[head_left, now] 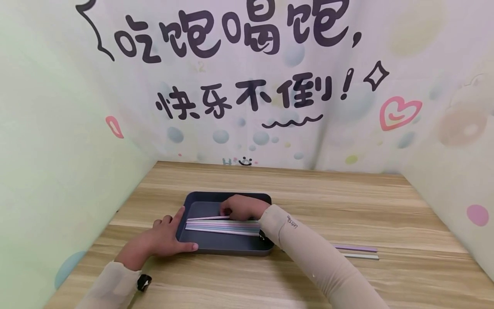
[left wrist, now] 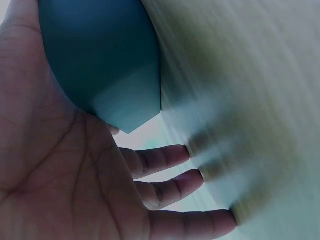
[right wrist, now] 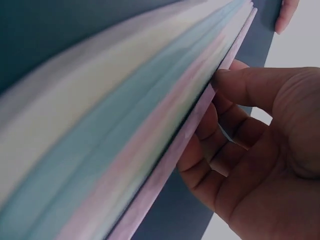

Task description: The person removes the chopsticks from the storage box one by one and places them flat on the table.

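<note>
A dark grey-blue rectangular tray [head_left: 227,245] stands on the table. Several pastel chopsticks [head_left: 216,226] lie side by side inside it, in pink, blue, cream and lilac. My right hand [head_left: 243,207] reaches into the tray from the right and pinches a lilac-pink chopstick [right wrist: 185,127] at the edge of the row between thumb and fingers. My left hand [head_left: 164,236] rests at the tray's near left corner, thumb along the front rim and index finger at the left side. In the left wrist view its other fingers [left wrist: 170,187] stretch out straight to the table.
Two more sticks lie on the wood-grain table [head_left: 405,214] to the right, a purple one [head_left: 356,248] and a whitish one [head_left: 360,256], partly behind my right sleeve [head_left: 320,262]. A printed cloth backdrop [head_left: 247,141] closes off the back and sides.
</note>
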`<state>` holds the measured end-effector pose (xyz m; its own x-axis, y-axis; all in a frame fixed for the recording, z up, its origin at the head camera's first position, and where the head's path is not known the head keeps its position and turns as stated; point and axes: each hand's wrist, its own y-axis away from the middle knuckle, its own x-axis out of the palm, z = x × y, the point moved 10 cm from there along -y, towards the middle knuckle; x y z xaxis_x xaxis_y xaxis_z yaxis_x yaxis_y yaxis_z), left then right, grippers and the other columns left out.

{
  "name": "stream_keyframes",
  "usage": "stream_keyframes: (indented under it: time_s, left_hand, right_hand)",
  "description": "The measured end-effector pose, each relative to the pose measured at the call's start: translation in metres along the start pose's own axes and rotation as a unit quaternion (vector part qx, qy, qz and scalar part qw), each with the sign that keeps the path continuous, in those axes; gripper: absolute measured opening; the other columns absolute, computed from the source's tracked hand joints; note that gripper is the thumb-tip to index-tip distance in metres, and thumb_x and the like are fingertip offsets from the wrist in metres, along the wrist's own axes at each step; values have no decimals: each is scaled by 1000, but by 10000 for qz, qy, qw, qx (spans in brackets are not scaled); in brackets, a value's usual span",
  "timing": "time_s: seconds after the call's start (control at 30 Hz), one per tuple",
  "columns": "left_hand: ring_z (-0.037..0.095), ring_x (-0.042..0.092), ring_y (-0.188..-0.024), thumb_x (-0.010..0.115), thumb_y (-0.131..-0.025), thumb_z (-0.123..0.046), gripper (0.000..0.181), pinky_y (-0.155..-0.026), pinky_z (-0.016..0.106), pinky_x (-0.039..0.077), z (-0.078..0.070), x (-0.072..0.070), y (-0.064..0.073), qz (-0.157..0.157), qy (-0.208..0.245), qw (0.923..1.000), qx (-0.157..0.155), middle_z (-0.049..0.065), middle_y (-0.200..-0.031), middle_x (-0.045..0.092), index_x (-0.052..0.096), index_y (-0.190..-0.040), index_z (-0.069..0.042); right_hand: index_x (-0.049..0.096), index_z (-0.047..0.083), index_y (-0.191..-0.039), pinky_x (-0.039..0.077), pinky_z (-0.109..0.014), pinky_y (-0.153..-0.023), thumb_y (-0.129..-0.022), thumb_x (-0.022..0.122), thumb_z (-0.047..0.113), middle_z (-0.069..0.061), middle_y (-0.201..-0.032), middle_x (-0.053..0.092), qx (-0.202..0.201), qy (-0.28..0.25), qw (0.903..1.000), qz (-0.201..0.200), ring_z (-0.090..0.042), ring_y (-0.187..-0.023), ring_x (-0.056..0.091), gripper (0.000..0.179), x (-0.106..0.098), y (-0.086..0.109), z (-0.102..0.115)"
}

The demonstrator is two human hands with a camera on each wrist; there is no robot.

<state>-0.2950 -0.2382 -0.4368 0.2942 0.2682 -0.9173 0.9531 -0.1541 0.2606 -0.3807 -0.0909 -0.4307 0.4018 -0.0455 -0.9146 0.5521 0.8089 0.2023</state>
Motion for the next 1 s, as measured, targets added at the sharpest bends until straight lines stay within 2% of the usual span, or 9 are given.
stream_keyframes:
  time_s: [0.23,0.5,0.73,1.0]
  left_hand:
    - [55,38,-122,70,-73,-75,128,-92,65,41,1,1,-1,2,5,10000,1,38,-138,36,9,-157,0]
    - [53,38,-120,70,-73,-75,128,-91,64,42,1,1,-1,29,33,10000,-15,36,-137,37,10,-157,1]
    - [53,38,-120,70,-73,-74,128,-91,64,42,1,1,0,63,57,9999,-58,35,-137,36,10,-157,2]
    - [53,38,-120,68,-72,-78,130,-92,64,42,4,3,-2,30,-4,10000,-72,35,-137,37,11,-156,2]
  right_hand:
    - [65,18,-96,42,-26,-70,-95,56,-1,5,-86,57,-68,-51,9999,84,-12,-77,50,22,-6,2,4]
    - [69,11,-110,45,-26,-75,-98,54,-1,5,-93,60,-178,-180,9997,-23,-12,-83,53,23,-19,10,14]
    - [68,8,-116,47,-26,-79,-98,52,-1,0,-102,64,-353,-381,9986,-96,-13,-89,55,26,-32,16,24]
    - [68,9,-117,46,-26,-78,-99,52,0,1,-100,63,-570,-515,9969,-174,-13,-88,55,26,-40,25,31]
